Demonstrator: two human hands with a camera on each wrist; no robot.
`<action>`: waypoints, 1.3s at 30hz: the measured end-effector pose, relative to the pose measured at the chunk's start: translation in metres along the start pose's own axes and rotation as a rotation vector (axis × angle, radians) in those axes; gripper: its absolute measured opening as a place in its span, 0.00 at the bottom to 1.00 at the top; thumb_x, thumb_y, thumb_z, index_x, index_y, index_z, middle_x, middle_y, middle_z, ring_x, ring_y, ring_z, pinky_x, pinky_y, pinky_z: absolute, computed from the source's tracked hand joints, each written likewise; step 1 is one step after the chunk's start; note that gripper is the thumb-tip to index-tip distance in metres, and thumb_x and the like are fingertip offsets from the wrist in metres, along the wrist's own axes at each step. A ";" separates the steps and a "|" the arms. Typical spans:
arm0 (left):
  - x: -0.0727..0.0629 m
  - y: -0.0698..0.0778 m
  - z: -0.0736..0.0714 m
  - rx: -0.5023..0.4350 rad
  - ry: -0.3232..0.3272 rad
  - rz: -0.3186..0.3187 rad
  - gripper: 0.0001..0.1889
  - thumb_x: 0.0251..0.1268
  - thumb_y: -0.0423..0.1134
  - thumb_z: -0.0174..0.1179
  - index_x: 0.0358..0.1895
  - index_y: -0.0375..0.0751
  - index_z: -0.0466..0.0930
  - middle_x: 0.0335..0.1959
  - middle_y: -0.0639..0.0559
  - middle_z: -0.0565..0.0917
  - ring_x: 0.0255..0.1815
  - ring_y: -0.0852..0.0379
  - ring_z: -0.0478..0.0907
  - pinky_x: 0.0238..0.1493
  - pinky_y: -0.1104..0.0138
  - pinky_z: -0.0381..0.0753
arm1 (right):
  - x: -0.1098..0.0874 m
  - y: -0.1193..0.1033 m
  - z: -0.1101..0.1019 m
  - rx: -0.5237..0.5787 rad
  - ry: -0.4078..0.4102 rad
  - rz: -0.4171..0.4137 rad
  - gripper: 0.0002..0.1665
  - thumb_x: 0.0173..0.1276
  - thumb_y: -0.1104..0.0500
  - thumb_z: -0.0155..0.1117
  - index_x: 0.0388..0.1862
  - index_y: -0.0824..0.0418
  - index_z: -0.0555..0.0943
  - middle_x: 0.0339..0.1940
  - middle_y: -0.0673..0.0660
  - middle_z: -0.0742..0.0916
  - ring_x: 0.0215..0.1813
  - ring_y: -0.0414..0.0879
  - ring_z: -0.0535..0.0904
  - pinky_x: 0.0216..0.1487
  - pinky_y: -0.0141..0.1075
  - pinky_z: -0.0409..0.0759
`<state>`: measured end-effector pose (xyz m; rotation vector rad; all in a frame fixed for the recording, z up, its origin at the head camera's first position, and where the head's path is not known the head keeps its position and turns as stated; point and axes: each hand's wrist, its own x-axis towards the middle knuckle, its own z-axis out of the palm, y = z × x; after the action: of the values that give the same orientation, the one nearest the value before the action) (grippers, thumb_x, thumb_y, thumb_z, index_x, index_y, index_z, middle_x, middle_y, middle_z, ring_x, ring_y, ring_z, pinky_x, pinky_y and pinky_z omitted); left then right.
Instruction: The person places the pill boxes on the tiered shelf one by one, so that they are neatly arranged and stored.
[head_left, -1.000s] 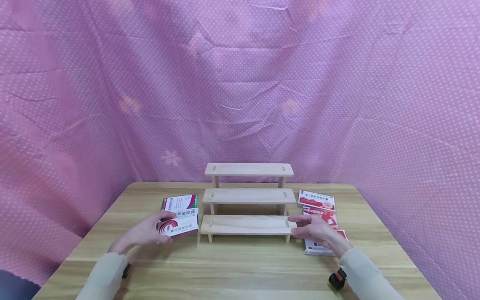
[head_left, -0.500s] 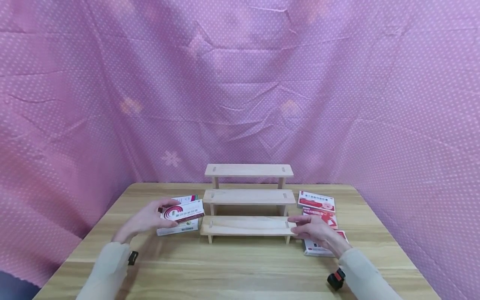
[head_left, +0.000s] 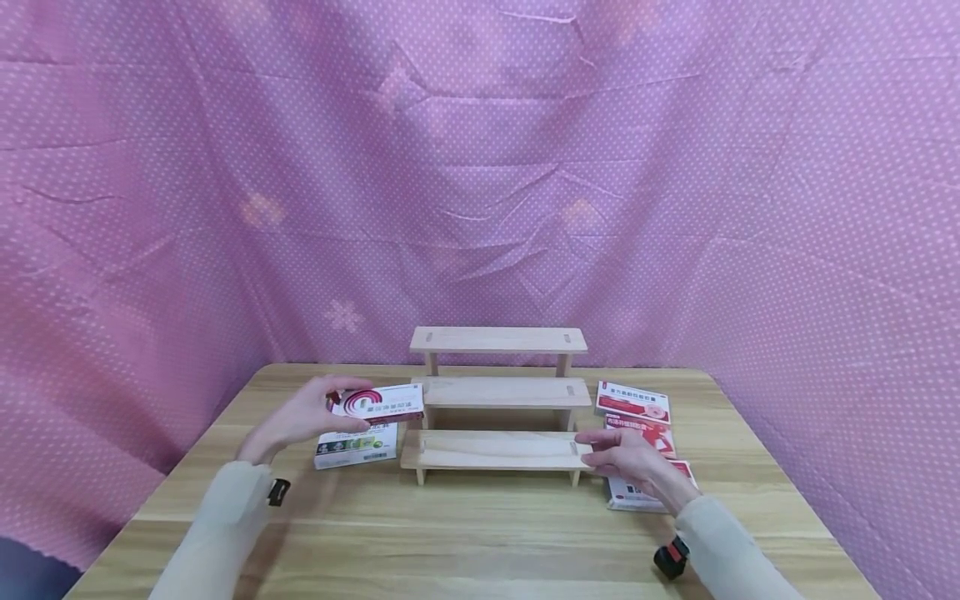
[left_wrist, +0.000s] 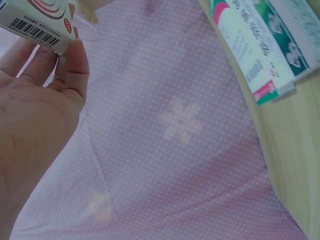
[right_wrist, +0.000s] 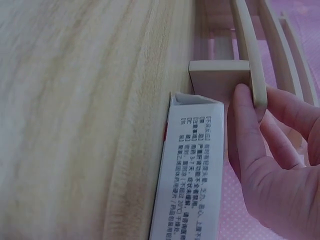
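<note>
My left hand (head_left: 303, 415) grips a white medicine box (head_left: 386, 402) with a red swirl, its thumb and fingers at the left end. The box is raised, and its right end overlaps the left end of the middle shelf (head_left: 502, 392) in the head view. A barcode shows on the box's end in the left wrist view. My right hand (head_left: 633, 462) pinches the right end of the lowest shelf (head_left: 487, 450) of a three-step wooden rack. In the right wrist view, the thumb and fingers (right_wrist: 247, 130) lie on either side of that board's end.
Under the held box lies another white medicine box (head_left: 356, 447); a green-and-pink one (left_wrist: 260, 50) shows in the left wrist view. Right of the rack, three medicine boxes lie in a column: red-and-white (head_left: 633, 400), red (head_left: 645, 433), white (head_left: 633, 497). A pink dotted curtain (head_left: 495, 208) hangs behind the table.
My left hand has lifted the swirl box off the one beneath and carried it right and away from me, towards the middle shelf. My right hand has stayed at the lowest shelf's end.
</note>
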<state>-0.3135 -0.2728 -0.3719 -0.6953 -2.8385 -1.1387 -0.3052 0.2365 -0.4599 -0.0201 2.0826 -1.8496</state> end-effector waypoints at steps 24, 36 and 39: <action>0.037 0.028 0.003 0.061 0.087 0.014 0.35 0.48 0.53 0.75 0.62 0.45 0.78 0.49 0.50 0.84 0.47 0.52 0.76 0.45 0.64 0.76 | 0.003 -0.001 0.005 -0.021 0.036 0.010 0.27 0.62 0.69 0.66 0.62 0.69 0.77 0.62 0.67 0.77 0.47 0.45 0.83 0.52 0.39 0.86; 0.075 0.052 0.009 0.059 0.177 0.058 0.34 0.50 0.51 0.74 0.62 0.44 0.78 0.47 0.47 0.85 0.43 0.51 0.80 0.43 0.63 0.81 | 0.003 0.002 0.000 -0.028 0.022 0.001 0.27 0.62 0.67 0.67 0.62 0.68 0.77 0.65 0.68 0.75 0.49 0.46 0.81 0.52 0.40 0.85; 0.084 0.056 0.016 0.047 0.202 0.054 0.34 0.48 0.54 0.74 0.61 0.47 0.79 0.46 0.49 0.85 0.43 0.52 0.79 0.43 0.64 0.79 | 0.003 0.002 0.000 -0.029 0.012 -0.003 0.28 0.62 0.67 0.68 0.62 0.68 0.76 0.62 0.67 0.77 0.47 0.45 0.82 0.52 0.39 0.86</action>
<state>-0.3639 -0.1925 -0.3331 -0.6128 -2.6531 -1.0646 -0.3074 0.2358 -0.4626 -0.0193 2.1180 -1.8257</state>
